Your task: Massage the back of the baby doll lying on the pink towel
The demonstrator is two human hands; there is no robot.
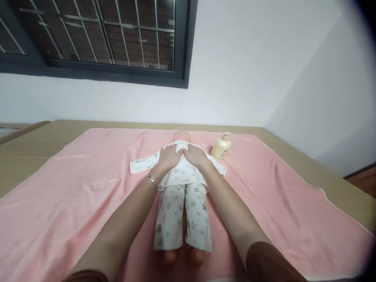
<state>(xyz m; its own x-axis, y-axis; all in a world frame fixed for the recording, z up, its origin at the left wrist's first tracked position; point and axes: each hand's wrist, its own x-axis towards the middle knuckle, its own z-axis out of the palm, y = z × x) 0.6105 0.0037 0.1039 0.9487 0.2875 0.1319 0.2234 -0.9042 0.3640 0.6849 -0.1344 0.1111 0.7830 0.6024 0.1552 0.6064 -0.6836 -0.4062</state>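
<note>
- Left hand (170, 158) and right hand (195, 155) — flat, gripping nothing — rest on the doll (183, 172) in printed clothes, mid-frame.
- Rounded bottle (221, 148), right of centre; lettering too small to read.
- Wrinkled pink cloth (264, 192) beneath.

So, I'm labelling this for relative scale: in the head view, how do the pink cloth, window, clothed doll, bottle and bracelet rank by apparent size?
1. Pink cloth
2. Window, cut off by the picture's edge
3. Clothed doll, partly covered
4. Bottle
5. Bracelet
</note>
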